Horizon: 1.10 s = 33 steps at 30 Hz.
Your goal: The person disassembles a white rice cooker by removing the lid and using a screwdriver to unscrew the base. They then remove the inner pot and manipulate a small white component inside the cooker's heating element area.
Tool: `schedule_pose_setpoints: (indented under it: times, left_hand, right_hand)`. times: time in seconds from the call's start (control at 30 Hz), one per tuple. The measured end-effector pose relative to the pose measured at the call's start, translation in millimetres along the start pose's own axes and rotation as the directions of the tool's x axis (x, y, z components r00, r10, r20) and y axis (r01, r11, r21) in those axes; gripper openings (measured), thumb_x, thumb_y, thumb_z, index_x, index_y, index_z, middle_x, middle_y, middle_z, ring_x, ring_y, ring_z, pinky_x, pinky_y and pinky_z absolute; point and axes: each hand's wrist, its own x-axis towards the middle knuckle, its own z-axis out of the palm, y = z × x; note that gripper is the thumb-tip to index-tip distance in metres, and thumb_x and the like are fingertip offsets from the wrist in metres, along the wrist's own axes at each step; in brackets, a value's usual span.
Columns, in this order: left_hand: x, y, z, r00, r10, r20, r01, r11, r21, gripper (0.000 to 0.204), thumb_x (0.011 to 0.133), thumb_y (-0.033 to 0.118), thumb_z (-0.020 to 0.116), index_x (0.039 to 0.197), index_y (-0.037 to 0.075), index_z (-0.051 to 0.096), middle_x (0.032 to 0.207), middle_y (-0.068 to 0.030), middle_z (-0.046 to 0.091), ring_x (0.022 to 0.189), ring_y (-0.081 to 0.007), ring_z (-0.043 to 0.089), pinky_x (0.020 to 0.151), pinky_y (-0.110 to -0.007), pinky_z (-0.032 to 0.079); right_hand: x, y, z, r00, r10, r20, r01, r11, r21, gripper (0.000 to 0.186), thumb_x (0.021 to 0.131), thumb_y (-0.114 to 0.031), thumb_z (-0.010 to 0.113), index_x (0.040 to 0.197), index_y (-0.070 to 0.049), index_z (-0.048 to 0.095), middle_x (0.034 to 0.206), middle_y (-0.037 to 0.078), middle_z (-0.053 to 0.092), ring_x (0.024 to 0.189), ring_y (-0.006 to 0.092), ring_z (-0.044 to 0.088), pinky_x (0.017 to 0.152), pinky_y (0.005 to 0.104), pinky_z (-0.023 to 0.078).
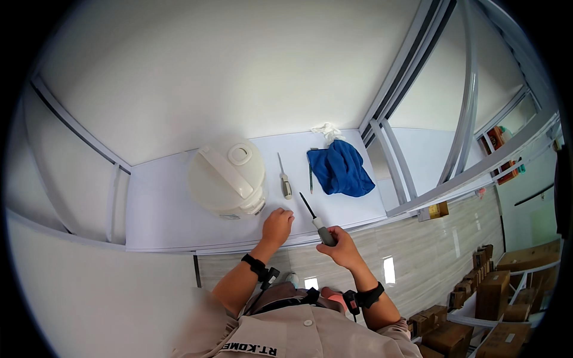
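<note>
From my remote seat I see the right hand (341, 247) near the desk's (158, 209) front edge, its fingers closed around the grey rear part of a dark-shafted screwdriver (323, 231). This tool's long axis runs aslant: the handle end is toward the person and to the right, the shaft points away and to the left. I make out its tip over the desk top, near the butt of a second screwdriver (286, 188), but I cannot tell whether it touches the surface.

The left hand (278, 225) is at the front of the desk, left of the held tool and apart from it. I see its fingers curled in, with little gap between them; whether they have hold of anything I cannot tell.

The second screwdriver lies with its long axis running almost straight away from the person, shaft to the far side and slightly left, handle nearer. To its left I have a cream, rounded appliance (206, 191), upright, its carrying handle (225, 172) slanting from far left to near right. To its right lie a thin dark stick-like tool (311, 179), lengthwise beside a rumpled blue cloth (343, 170), and a crumpled white tissue (327, 130) behind the cloth.
</note>
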Motion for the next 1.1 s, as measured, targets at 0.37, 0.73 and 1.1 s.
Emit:
schedule_pose_setpoints:
  times: [0.37,0.73,1.1]
  left_hand:
    - [-12,-1,-2,0.995,-0.062,0.078,0.05,0.988,0.146,0.011,0.092,0.01,0.067,0.099,0.003,0.072,0.094,-0.0169,0.066,0.091,-0.0381,0.066,0.079,-0.048,0.055]
    - [-12,-11,-5,0.972,-0.206,0.114,0.185,0.968,0.171,0.009,0.094,0.011,0.065,0.094,0.003,0.07,0.095,-0.0197,0.066,0.09,-0.0405,0.065,0.079,-0.05,0.054]
    - [-10,-11,-2,0.997,-0.082,0.003,0.082,0.994,0.073,0.013,0.099,0.011,0.06,0.096,0.001,0.069,0.092,-0.0201,0.063,0.089,-0.0422,0.062,0.08,-0.05,0.051]
  right_hand:
    - [1,7,-1,0.999,-0.042,0.013,0.042,0.999,0.0,0.051,0.079,-0.015,0.086,0.119,0.002,0.059,0.099,0.008,0.068,0.085,0.0151,0.063,0.076,0.0309,0.053]
    - [0,-2,-2,0.998,-0.052,0.025,0.051,0.998,0.02,0.048,0.079,-0.012,0.085,0.117,0.001,0.059,0.098,0.007,0.068,0.084,0.0127,0.062,0.075,0.0289,0.052]
    - [0,-3,-5,0.997,-0.062,0.038,0.061,0.998,0.028,0.047,0.08,-0.012,0.086,0.117,0.0,0.06,0.097,0.004,0.064,0.085,0.0111,0.059,0.077,0.0279,0.051]
